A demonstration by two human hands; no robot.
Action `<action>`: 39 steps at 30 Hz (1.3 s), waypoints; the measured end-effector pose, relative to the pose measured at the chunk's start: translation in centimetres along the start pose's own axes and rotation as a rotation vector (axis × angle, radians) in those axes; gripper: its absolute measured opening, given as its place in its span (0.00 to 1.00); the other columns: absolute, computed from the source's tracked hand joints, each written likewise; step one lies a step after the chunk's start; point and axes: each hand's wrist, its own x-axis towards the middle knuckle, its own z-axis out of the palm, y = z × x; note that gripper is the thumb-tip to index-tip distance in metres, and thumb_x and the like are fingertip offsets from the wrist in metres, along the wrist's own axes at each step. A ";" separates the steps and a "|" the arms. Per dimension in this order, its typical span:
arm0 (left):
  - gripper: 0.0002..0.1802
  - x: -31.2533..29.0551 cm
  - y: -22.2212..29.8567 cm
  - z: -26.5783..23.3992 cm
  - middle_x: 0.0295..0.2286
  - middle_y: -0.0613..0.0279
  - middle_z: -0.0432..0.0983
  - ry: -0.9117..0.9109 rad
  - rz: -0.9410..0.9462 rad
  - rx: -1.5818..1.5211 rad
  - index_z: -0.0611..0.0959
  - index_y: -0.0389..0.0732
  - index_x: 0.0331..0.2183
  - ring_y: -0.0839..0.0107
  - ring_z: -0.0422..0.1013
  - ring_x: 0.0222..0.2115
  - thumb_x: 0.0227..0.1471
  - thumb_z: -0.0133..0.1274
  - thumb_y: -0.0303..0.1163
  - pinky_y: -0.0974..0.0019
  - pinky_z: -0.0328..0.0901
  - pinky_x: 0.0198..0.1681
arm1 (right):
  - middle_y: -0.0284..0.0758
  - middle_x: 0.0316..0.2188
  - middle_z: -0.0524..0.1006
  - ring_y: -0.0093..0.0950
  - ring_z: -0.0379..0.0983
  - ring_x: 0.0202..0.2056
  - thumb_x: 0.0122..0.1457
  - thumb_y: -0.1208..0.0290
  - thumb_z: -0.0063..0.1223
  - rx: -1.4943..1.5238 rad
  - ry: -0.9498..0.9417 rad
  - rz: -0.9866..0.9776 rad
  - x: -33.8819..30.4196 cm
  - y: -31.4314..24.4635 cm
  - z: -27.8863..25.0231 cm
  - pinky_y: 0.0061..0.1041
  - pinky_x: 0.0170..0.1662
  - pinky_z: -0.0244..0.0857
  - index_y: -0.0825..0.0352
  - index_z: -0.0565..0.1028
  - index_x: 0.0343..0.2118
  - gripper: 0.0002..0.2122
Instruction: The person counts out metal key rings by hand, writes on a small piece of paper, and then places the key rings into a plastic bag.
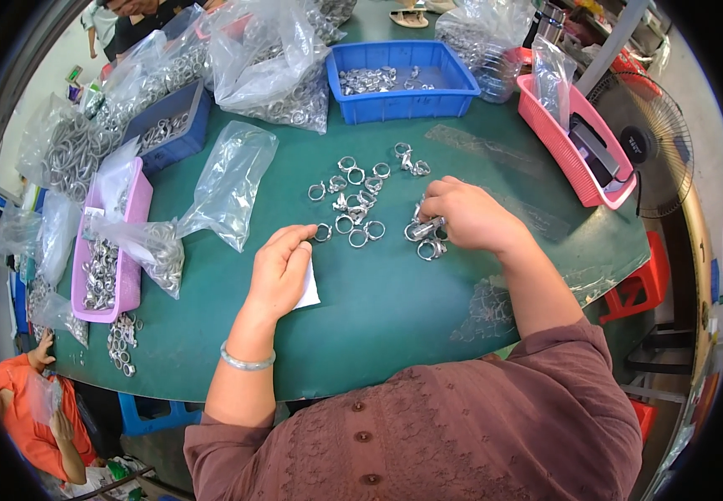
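Small silvery metal ring clamps (356, 175), each with a little screw-like lug, lie in a loose cluster on the green table. My left hand (280, 271) is closed, thumb against fingers, with one ring clamp (322, 232) at its fingertips. A white piece of paper or cloth (309, 288) shows beneath that hand. To the right, my right hand (466, 215) curls its fingers down over a small pile of clamps (430, 249). It pinches at least one of them; the fingertips are partly hidden.
A blue tray (403, 108) with clamps stands at the back, beside bulging clear bags (274, 83). On the left are a purple basket (132, 280), a blue bin (199, 125) and an empty-looking bag (232, 184). A pink basket (574, 179) and a fan (666, 142) stand right. Another person (40, 417) sits lower left.
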 end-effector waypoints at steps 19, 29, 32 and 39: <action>0.15 0.0 -0.1 -0.2 0.38 0.53 0.75 -0.009 -0.014 -0.005 0.78 0.30 0.39 0.64 0.71 0.40 0.51 0.43 0.25 0.69 0.62 0.45 | 0.37 0.41 0.69 0.36 0.66 0.46 0.41 0.84 0.49 -0.186 -0.223 0.199 4.7 1.8 -2.0 0.33 0.45 0.65 0.57 0.76 0.41 0.21; 0.15 0.2 -0.3 -0.1 0.37 0.53 0.75 -0.009 -0.063 -0.040 0.78 0.31 0.39 0.66 0.71 0.40 0.51 0.43 0.26 0.69 0.62 0.45 | 0.37 0.42 0.68 0.37 0.64 0.47 0.37 0.90 0.46 -0.068 -0.058 -0.128 6.9 3.0 -0.6 0.32 0.49 0.61 0.62 0.75 0.40 0.24; 0.13 0.0 -0.6 -0.2 0.36 0.51 0.75 0.033 -0.036 -0.038 0.79 0.31 0.37 0.61 0.72 0.37 0.51 0.44 0.26 0.67 0.64 0.42 | 0.37 0.39 0.70 0.38 0.66 0.44 0.37 0.88 0.48 -0.133 -0.175 -0.042 6.6 2.7 -2.0 0.34 0.46 0.62 0.63 0.75 0.38 0.22; 0.15 0.2 -0.5 -0.2 0.37 0.54 0.74 -0.009 -0.045 -0.023 0.78 0.31 0.39 0.67 0.70 0.39 0.51 0.43 0.25 0.69 0.63 0.44 | 0.38 0.36 0.70 0.42 0.70 0.38 0.45 0.82 0.51 0.059 -0.007 -0.245 8.1 0.5 -1.0 0.37 0.41 0.64 0.61 0.75 0.40 0.16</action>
